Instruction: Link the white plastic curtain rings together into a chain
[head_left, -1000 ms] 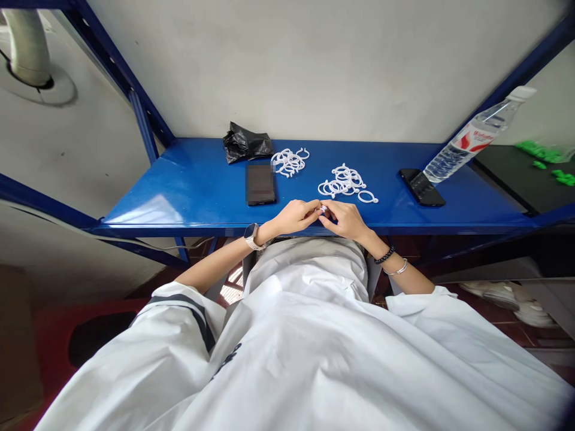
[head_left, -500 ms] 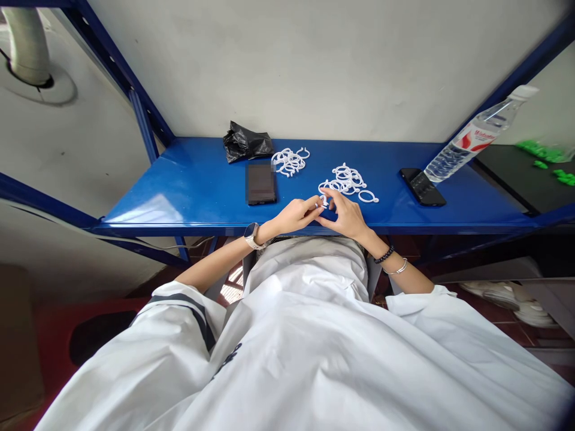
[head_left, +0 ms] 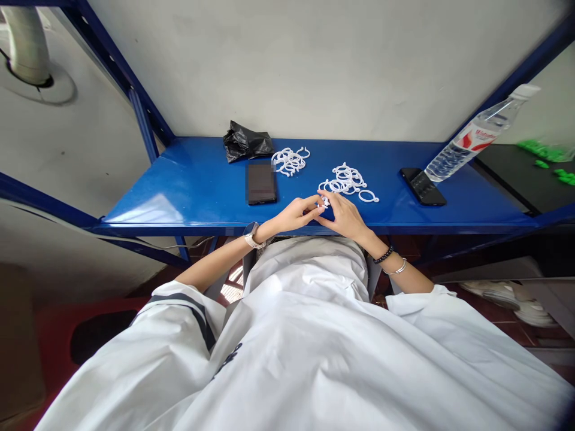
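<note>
My left hand (head_left: 297, 214) and my right hand (head_left: 345, 214) meet above the front edge of the blue table. Between their fingertips is a small white plastic ring (head_left: 325, 204), mostly hidden by the fingers. Both hands are closed on it in a pinch. Just beyond my right hand lies a heap of white plastic rings (head_left: 349, 176), with a single ring (head_left: 368, 196) at its right side. Farther back and to the left is a second pile of white rings (head_left: 290, 160); at least one of these has a gap in its loop.
A dark phone (head_left: 261, 183) lies left of my hands, with a crumpled black plastic bag (head_left: 246, 142) behind it. On the right, a water bottle (head_left: 478, 139) stands by another black phone (head_left: 422, 187). Green pieces (head_left: 543, 151) lie on a black surface at far right.
My right hand's fingers have shifted slightly left and closed in around the white ring. The piles and other things on the table have not moved.
</note>
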A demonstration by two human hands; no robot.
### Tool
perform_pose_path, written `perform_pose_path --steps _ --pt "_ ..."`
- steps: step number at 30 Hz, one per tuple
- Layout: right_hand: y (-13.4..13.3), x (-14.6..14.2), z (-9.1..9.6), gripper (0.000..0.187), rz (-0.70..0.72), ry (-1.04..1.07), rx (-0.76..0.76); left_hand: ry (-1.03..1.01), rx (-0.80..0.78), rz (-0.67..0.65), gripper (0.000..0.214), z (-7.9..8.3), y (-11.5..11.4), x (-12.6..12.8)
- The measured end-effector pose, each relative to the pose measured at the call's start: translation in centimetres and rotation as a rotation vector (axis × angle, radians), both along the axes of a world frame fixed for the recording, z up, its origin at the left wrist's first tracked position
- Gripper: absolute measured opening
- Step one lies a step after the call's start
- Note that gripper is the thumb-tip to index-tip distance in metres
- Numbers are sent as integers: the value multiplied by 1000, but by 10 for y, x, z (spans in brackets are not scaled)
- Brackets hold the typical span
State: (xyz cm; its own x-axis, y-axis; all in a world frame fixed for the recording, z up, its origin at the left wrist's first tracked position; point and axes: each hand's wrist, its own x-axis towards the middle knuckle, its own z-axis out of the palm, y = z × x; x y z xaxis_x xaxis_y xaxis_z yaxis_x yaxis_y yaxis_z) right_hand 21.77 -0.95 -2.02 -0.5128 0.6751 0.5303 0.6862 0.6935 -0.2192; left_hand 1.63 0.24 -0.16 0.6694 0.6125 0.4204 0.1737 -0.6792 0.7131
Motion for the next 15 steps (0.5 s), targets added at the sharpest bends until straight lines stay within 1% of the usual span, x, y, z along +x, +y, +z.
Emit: perform_pose_path --steps 5,11,15 --pt "0 0 -2 50 2 0 2 35 15 -17 41 1 1 0" --pt "-1 0 -1 47 5 -7 12 51 84 30 38 -2 3 1" --pt "-3 -1 2 44 16 -19 16 72 118 41 32 -2 1 0"
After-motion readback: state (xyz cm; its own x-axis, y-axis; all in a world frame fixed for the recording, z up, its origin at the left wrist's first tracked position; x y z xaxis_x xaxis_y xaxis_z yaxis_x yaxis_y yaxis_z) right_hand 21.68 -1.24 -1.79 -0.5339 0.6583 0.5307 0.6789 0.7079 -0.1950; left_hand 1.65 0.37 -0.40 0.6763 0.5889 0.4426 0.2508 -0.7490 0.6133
